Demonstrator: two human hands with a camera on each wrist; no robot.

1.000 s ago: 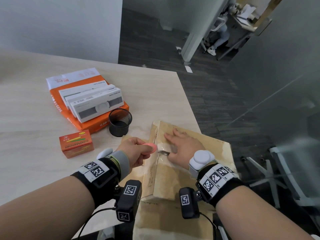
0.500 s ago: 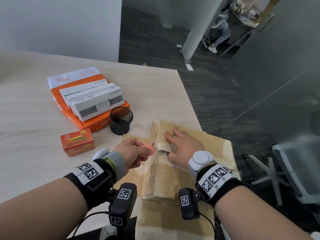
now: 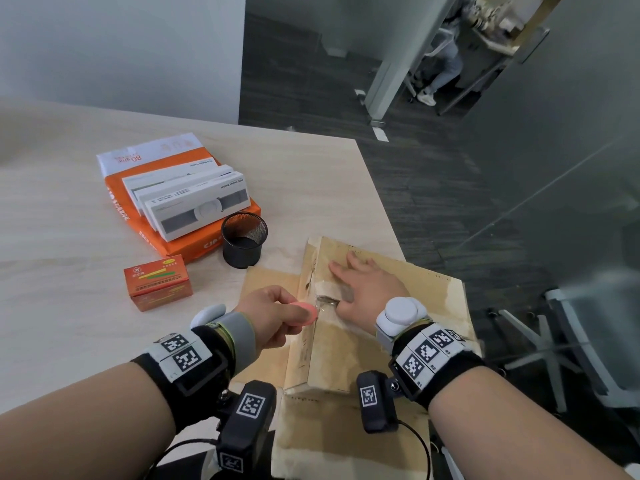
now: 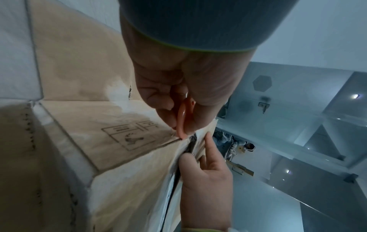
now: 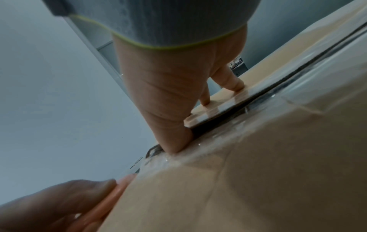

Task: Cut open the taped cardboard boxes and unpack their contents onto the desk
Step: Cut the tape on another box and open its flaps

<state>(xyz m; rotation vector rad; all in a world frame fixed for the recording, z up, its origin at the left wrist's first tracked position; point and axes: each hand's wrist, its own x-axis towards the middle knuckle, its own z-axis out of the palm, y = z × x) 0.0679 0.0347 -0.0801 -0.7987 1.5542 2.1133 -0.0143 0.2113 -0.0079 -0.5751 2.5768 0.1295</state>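
A brown cardboard box (image 3: 388, 341) sealed with clear tape lies at the desk's near right corner. My left hand (image 3: 277, 317) pinches a small pink cutter (image 3: 306, 311) between thumb and fingers, its edge at the box's left top corner beside the taped seam (image 4: 188, 141). In the left wrist view the pink cutter (image 4: 181, 120) touches the box edge. My right hand (image 3: 367, 285) lies flat on the box top with fingers spread, thumb at the slit in the tape. The right wrist view shows the fingers (image 5: 230, 83) pressing a top flap (image 5: 258, 84) beside the dark open seam.
On the desk (image 3: 69, 306) left of the box stand a black mesh cup (image 3: 244, 240), a small orange carton (image 3: 157, 282) and an orange paper ream (image 3: 194, 244) with white product boxes (image 3: 194, 202) stacked on it. The desk's right edge runs by the box; a chair base (image 3: 554, 344) stands beyond.
The left hand with the pink cutter has slid slightly nearer along the box's left edge. The right hand stays pressed on the box top.
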